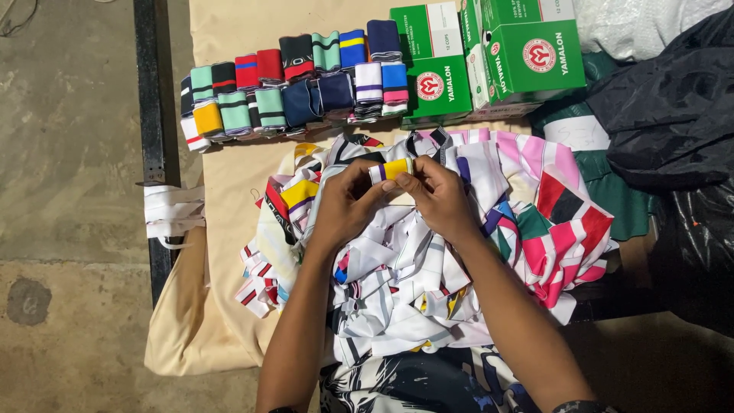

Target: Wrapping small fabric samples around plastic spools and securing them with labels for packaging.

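While we look down over the heap of printed fabric pieces (428, 268), both of our hands meet just above its far edge. Our left hand (345, 205) and our right hand (437, 196) pinch a small folded band of yellow and white cloth (391, 170) between thumbs and fingertips, the fingers curled close with almost no gap, each hand closed on one end of the band. It sits raised a little off the heap, between the two thumbs. We judge it light, soft and limp, likely to unroll if let go, so the ends and the folded edge are the places to grip. Beyond the heap, rows of similar folded striped bands (290, 84) lie on the beige table cover (229, 160). Right of those rows stand green cardboard boxes (489, 57), and past the heap's right side lies a black plastic bag (673, 107).
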